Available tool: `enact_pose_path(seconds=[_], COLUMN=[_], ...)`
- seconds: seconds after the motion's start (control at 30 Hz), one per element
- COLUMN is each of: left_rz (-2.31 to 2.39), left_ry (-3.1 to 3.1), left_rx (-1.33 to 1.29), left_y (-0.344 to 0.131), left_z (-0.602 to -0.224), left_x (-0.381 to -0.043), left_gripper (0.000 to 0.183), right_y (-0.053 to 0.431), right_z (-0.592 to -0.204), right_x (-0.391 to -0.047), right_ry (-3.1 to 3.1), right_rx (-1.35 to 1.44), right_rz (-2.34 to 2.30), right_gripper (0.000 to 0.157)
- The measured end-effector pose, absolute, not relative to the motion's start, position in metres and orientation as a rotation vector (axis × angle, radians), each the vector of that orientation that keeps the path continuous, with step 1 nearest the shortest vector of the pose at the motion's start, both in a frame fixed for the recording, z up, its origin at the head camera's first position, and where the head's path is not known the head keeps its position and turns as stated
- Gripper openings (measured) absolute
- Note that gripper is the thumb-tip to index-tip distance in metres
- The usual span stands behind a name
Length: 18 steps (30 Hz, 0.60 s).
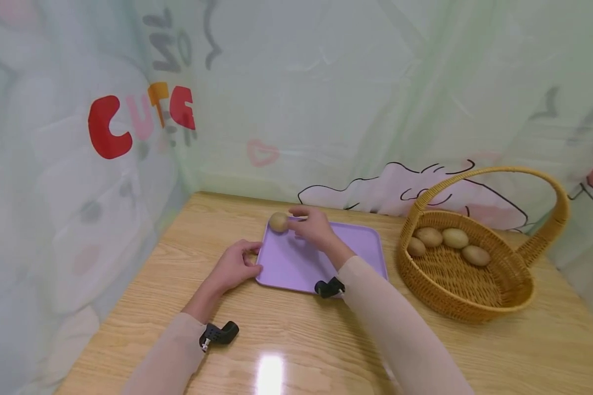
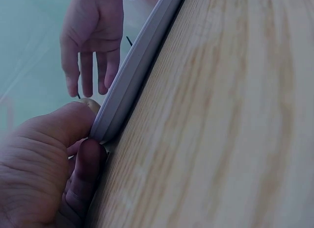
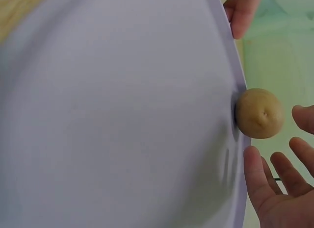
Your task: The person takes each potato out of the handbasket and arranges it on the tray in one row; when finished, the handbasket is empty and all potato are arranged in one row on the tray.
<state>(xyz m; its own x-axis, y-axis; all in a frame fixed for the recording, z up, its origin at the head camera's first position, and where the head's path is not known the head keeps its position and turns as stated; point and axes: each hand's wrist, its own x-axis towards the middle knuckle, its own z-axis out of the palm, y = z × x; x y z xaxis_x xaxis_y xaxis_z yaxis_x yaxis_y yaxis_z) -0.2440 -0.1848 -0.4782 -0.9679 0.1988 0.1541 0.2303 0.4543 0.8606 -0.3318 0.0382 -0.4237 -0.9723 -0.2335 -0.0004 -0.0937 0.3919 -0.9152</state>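
A purple rectangular tray (image 1: 294, 266) lies on the table, with a round tan potato (image 1: 278, 222) in its far left corner. My left hand (image 1: 234, 266) holds the tray's left edge; in the left wrist view its thumb and a finger (image 2: 87, 162) meet at the rim. Over the tray, my right hand (image 1: 317, 227) is just right of the potato. The right wrist view has its fingers (image 3: 289, 176) spread and a gap between them and the potato (image 3: 259, 114). Nothing is in that hand.
To the right of the tray stands a wicker basket (image 1: 466, 310) with a tall arched handle (image 1: 499, 171). Several potatoes (image 1: 456, 238) lie along its far side. Behind the wooden table (image 1: 286, 334) hangs a pale printed curtain (image 1: 296, 109).
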Motion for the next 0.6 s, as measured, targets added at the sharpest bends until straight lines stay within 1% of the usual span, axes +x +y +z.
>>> enact_pose_path(seconds=[0.27, 0.43, 0.6], left_rz=[-1.561, -1.570, -1.581], left_ry=[-2.642, -2.633, -2.634], left_rx=[-0.405, -0.414, -0.407], left_y=[-0.184, -0.184, -0.184], left_z=[-0.479, -0.479, -0.479], left_x=[-0.246, -0.244, -0.242], left_gripper=[0.059, 0.058, 0.059], right_y=[0.063, 0.082, 0.104], right_z=[-0.414, -0.399, -0.386], right_x=[-0.320, -0.305, -0.286], right_ry=[2.475, 2.499, 2.523], right_rx=[-0.334, -0.349, -0.348], right_rz=[-1.685, -1.666, -1.653], right_gripper=[0.050, 0.045, 0.044])
